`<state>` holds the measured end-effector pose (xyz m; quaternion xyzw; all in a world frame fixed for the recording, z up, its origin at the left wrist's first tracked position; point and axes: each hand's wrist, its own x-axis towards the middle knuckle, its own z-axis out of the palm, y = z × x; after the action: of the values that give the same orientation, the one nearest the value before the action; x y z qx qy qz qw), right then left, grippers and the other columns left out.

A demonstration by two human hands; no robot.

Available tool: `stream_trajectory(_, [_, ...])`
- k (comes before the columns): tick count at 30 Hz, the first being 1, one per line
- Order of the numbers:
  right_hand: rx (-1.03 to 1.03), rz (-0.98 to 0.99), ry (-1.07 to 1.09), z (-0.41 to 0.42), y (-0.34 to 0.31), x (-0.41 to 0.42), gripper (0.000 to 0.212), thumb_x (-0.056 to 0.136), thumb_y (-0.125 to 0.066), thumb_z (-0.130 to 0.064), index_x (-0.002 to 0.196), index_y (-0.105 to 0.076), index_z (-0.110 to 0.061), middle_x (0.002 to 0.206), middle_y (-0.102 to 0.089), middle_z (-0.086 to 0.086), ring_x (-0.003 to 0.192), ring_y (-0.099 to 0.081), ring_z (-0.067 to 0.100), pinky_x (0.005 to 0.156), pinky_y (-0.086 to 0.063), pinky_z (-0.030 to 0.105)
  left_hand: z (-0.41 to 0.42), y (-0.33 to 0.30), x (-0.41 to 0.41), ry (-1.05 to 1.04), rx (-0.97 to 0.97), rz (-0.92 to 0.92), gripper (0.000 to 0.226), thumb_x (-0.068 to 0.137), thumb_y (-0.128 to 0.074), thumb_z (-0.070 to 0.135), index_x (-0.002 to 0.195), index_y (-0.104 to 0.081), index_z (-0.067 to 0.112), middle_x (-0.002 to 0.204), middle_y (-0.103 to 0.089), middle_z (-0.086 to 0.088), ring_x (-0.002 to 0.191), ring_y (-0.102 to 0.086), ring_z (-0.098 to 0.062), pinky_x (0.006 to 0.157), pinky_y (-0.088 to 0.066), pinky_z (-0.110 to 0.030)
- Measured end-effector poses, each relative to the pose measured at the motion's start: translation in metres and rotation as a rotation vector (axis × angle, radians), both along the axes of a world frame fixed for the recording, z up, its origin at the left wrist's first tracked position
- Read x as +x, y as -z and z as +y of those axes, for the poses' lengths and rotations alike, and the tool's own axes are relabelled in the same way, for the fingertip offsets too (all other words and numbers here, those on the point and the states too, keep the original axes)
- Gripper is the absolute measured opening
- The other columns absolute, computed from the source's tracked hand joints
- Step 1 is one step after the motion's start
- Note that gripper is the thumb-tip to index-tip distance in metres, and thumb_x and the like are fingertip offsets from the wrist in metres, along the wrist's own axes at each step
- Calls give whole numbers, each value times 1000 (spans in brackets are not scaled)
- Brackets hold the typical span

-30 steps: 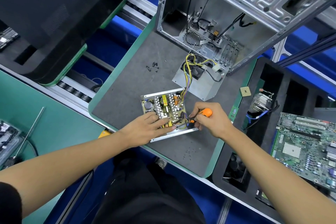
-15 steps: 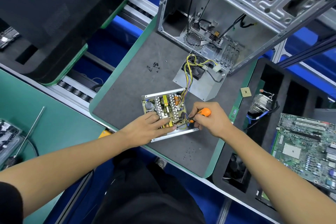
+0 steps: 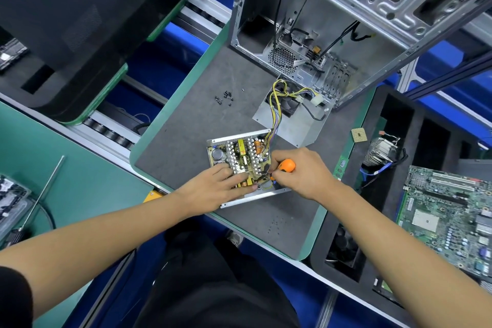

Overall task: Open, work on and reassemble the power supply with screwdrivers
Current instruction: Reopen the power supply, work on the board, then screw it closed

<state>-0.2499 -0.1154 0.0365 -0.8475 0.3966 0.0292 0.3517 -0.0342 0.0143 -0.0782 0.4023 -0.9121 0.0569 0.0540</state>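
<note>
The opened power supply base lies on the grey mat, its circuit board with heatsinks, capacitors and a copper coil exposed. Yellow wires run from it to the removed metal cover with the black fan, lying just behind. My left hand rests flat on the board's near edge, pressing it down. My right hand grips an orange-handled screwdriver, whose tip points down at the board's near right corner; the tip itself is hidden by fingers.
Several small black screws lie loose on the grey mat. An open computer case stands behind. A black foam tray to the right holds a heatsink, a CPU chip and a motherboard. A long metal rod lies left.
Hardly anything differs. Both hands stay on the power supply, with the right hand's screwdriver at the same corner of the board.
</note>
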Motion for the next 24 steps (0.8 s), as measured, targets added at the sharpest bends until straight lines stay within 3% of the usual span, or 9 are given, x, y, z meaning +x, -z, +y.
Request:
stream_trajectory(9, [-65, 87, -180, -4, -5, 9, 27, 68, -40, -46, 77, -56, -26, 64, -56, -6, 66, -46, 19, 63, -46, 31, 0, 7, -1, -24, 5, -10, 75, 87, -14, 4, 149, -52, 23, 129, -58, -4, 86, -40, -22, 87, -42, -35])
stream_trajectory(14, [16, 54, -65, 3, -5, 11, 24, 71, -46, -43, 73, -56, -21, 59, -56, -1, 61, -52, 20, 63, -50, 35, 0, 10, -1, -23, 10, 9, 75, 87, -15, 3, 149, -52, 23, 132, -59, -5, 88, -41, -22, 89, -42, -36])
stream_trajectory(18, [185, -32, 192, 2, 0, 2, 11, 75, -57, -27, 72, -59, -17, 58, -63, 6, 56, -61, 21, 61, -56, 43, 0, 12, 0, -4, -1, 32, 72, 79, -38, 6, 148, -55, 24, 131, -61, -5, 87, -40, -22, 90, -42, -36])
stream_trajectory(20, [186, -36, 189, 3, 1, -1, 9, 74, -57, -26, 71, -58, -18, 57, -63, 2, 55, -60, 18, 61, -55, 38, 0, 11, 0, 4, 1, 43, 71, 79, -42, 8, 147, -56, 23, 129, -60, -4, 87, -39, -21, 89, -41, -35])
stream_trajectory(22, [125, -11, 111, 4, 2, -2, 11, 72, -54, -32, 71, -57, -21, 56, -59, -2, 55, -53, 15, 61, -50, 33, 0, 9, 1, 9, -3, 55, 70, 82, -36, 6, 146, -56, 23, 128, -59, -5, 87, -39, -21, 89, -41, -35])
stream_trajectory(24, [64, 13, 14, 5, 0, 0, 14, 71, -51, -36, 72, -55, -23, 56, -53, -3, 58, -45, 17, 61, -46, 33, 0, 8, 0, 4, 3, 70, 73, 89, -16, 2, 145, -57, 22, 128, -59, -5, 87, -38, -22, 88, -41, -35])
